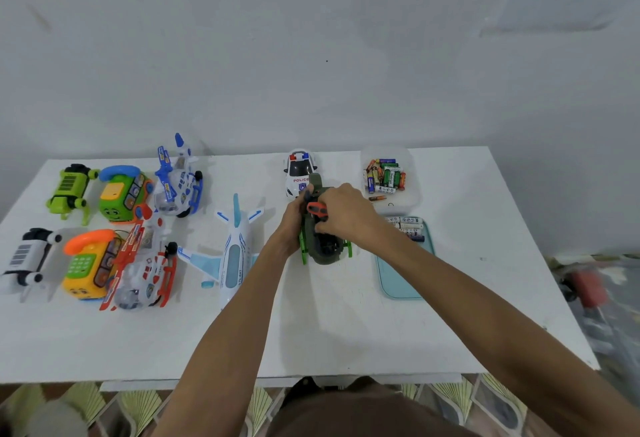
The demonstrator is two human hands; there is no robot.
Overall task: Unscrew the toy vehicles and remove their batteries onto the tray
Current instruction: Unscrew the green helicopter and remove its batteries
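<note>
Both hands were busy on the green helicopter (325, 246), which sat on the white table (329, 332) between the white aeroplane (235, 253) and the teal tray (401, 280), with the police car (300, 173) just behind it. The left hand (294, 216) had its fingers curled round the toy's near flank, bracing it. The right hand (343, 211) was clenched over the top, and as far as I could tell it was pinching the orange-handled tool (317, 208), likely the screwdriver. The tip and the screw were hidden under the knuckles.

From where I stood, the worry was the driver slipping. If the left hand's hold loosened, the helicopter could twist on its skids and the tip would jump out and chew the screw head. A freed screw could easily roll off among the other toys. The right forearm also hung right over the tray, where a few batteries (407, 227) already lay at the far end. A careless swing could scatter them, or knock the clear tub of batteries (386, 177) beyond.
</note>
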